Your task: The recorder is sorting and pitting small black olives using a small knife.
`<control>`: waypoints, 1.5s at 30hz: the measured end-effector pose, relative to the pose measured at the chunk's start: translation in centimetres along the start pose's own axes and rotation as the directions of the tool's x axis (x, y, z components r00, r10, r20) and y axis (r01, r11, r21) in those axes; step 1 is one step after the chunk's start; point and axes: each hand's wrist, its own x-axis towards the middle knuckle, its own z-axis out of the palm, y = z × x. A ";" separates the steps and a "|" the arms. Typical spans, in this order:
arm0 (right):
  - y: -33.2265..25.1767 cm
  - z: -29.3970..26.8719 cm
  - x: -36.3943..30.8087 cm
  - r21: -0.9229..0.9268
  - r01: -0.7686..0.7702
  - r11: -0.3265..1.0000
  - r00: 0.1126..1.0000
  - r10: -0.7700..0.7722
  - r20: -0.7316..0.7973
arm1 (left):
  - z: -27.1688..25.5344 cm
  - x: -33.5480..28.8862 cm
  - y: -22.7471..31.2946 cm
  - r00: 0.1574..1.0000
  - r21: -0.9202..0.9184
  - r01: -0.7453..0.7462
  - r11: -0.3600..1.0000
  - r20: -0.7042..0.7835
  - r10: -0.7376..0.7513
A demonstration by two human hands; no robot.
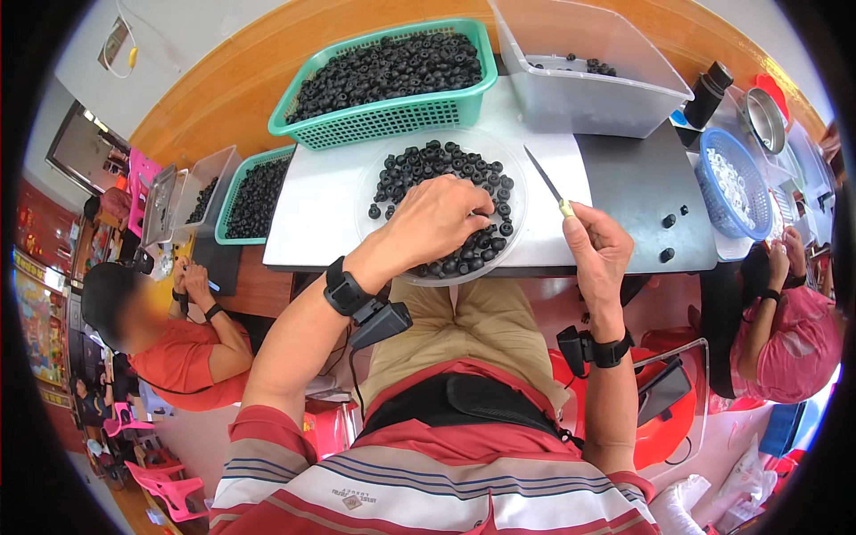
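Note:
A shallow clear round tray (364, 209) in front of me holds many small, round black parts (437, 165) that look like rubber. My left hand (435, 221) reaches over them from the left, its fingers curled and drawn together among the pieces at the tray's right side. Whatever those fingertips hold is hidden. In my right hand (599, 250), to the right of the tray, is a thin-bladed knife (545, 178). Its pale yellow handle lies between thumb and fingers, and the blade points up and to the left, away from the tray.
Behind the tray stand a green basket (392, 127) heaped with black parts and a clear plastic bin (588, 102) with a few. A few loose pieces (667, 255) lie on the dark board (637, 192) at right, near a blue basket (713, 178). Co-workers sit on both sides.

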 end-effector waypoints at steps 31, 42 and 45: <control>-1.0 0.6 -0.3 -0.068 0.020 0.998 1.000 -0.019 0.017 | 0.7 -1.8 1.8 0.915 -0.995 0.086 0.050 0.059 -0.398; -3.0 1.8 -0.7 -0.162 0.159 0.974 0.978 -0.133 0.161 | 1.0 -1.9 2.8 0.935 -0.977 0.039 -0.208 0.109 -0.337; -3.2 1.8 -0.8 -0.175 0.193 0.965 0.972 -0.164 0.167 | 1.3 -2.1 2.5 0.949 -0.970 0.031 -0.241 0.104 -0.296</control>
